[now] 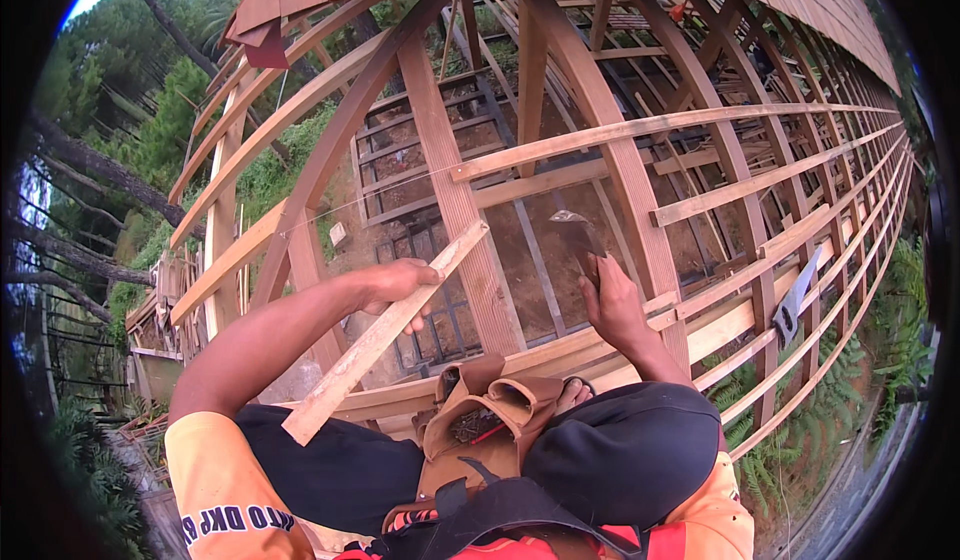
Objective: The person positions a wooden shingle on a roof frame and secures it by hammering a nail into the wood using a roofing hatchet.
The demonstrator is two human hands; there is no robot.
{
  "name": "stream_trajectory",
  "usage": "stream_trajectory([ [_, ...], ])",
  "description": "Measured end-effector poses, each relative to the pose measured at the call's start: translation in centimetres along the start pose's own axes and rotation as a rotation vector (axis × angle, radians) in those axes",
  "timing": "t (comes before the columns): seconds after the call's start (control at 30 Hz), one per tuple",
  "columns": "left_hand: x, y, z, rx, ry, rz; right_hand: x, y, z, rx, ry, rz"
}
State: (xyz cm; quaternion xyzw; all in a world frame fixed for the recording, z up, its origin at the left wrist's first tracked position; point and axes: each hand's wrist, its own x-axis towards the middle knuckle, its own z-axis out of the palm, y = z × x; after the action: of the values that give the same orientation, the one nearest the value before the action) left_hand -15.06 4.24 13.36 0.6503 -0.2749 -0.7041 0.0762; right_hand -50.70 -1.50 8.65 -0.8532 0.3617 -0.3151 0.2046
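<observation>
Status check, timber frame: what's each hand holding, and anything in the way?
Left hand gripping wooden batten. Right hand gripping metal-headed hand tool. Leather tool pouch below, between the hands; handsaw well off right.

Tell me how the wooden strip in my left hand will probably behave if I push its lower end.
The wooden strip is probably stiff: it looks straight along its length. It seems fairly light, being slim and held by the left hand alone. Pushed there, it may swivel, since the hold is nearer its upper end.
</observation>
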Motion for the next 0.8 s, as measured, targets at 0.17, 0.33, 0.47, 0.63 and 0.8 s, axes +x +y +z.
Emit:
stream_trajectory([
  [0.17, 0.3, -3.4, 0.9, -0.212, -0.026, -0.098, -2.1, -1.1, 5.8, -0.035, -0.272, -0.006],
  [0.33, 0.4, -4.4, 0.0, -0.293, -0.096, -0.060, -0.2, -4.9, 7.2, 0.090, -0.254, -0.351],
  [0.47, 0.3, -3.1, 0.7, -0.292, -0.067, -0.095, 3.6, -1.4, 8.8, -0.164, -0.421, -0.088],
  [0.63, 0.6, -2.6, 1.0, -0.188, -0.002, -0.069, 3.8, 0.0, 9.9, -0.040, -0.416, 0.073],
  [0.8, -0.2, -3.1, 1.2, -0.178, -0.006, -0.101, 3.2, -4.4, 6.9, 0.158, -0.285, -0.178],
])
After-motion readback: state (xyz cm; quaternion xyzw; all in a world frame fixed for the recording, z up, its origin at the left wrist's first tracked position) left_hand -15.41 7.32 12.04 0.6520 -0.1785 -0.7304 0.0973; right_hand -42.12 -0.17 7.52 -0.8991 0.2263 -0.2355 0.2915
